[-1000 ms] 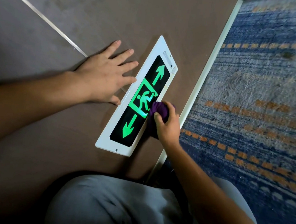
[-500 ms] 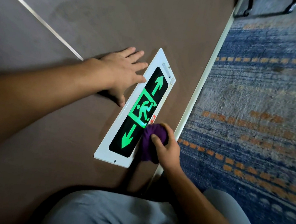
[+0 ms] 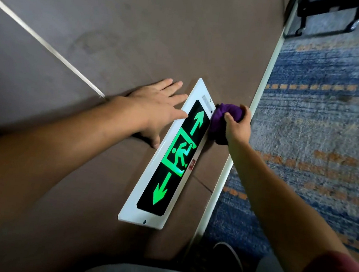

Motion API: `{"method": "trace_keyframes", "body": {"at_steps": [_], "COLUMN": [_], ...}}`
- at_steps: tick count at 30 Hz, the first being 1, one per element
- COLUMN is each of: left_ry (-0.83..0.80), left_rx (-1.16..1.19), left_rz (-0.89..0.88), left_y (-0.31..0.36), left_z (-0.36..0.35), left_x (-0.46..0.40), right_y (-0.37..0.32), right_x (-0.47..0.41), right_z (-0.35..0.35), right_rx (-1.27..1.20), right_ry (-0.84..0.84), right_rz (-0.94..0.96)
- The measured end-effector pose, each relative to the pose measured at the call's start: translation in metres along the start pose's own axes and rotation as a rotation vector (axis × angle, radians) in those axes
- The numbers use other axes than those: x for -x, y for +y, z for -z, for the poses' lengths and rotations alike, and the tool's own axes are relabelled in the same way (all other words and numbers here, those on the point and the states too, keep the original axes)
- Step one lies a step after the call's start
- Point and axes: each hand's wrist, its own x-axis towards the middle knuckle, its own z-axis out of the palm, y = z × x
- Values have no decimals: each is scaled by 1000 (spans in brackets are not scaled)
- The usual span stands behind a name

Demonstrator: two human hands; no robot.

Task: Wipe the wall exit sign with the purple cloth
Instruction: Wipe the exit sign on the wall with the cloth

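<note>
Exit sign gets a wipe at its far corner

Exit sign [image 3: 166,163], lit green, sits low on a brown wall [image 3: 140,32] above white skirting [image 3: 217,190]. Left hand [image 3: 154,109] lies flat, fingers straight, beside its frame. Right hand [image 3: 237,126] grips a bunched purple cloth [image 3: 222,118] against the sign's far edge. Blue patterned carpet [image 3: 317,139] beyond.

Sign [image 3: 172,157] — long white-framed panel fixed to the brown wall, black face lit with two green arrows and a running figure. Cloth [image 3: 221,120] — purple, bunched, touching the sign's far corner.
</note>
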Motion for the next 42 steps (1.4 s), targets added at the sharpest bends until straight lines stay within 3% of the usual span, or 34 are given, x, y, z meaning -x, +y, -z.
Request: {"method": "trace_keyframes", "body": {"at_steps": [4, 15, 26, 35, 42], "left_ry": [-10, -83, -112, -127, -176], "left_rx": [2, -42, -56, -72, -70], "left_rz": [-11, -49, -52, -84, -93], "left_y": [0, 0, -3, 1, -6], "left_z": [1, 9, 12, 10, 16], "left_x": [-3, -5, 2, 4, 7], "right_y": [-1, 74, 9, -7, 16], "right_x": [6, 138, 52, 23, 36], "right_z": [-4, 20, 32, 5, 23], "right_rx": [32, 106, -71, 54, -17], "right_ry": [-61, -242, -225, -107, -153], "right_rz": [-26, -8, 10, 55, -146]}}
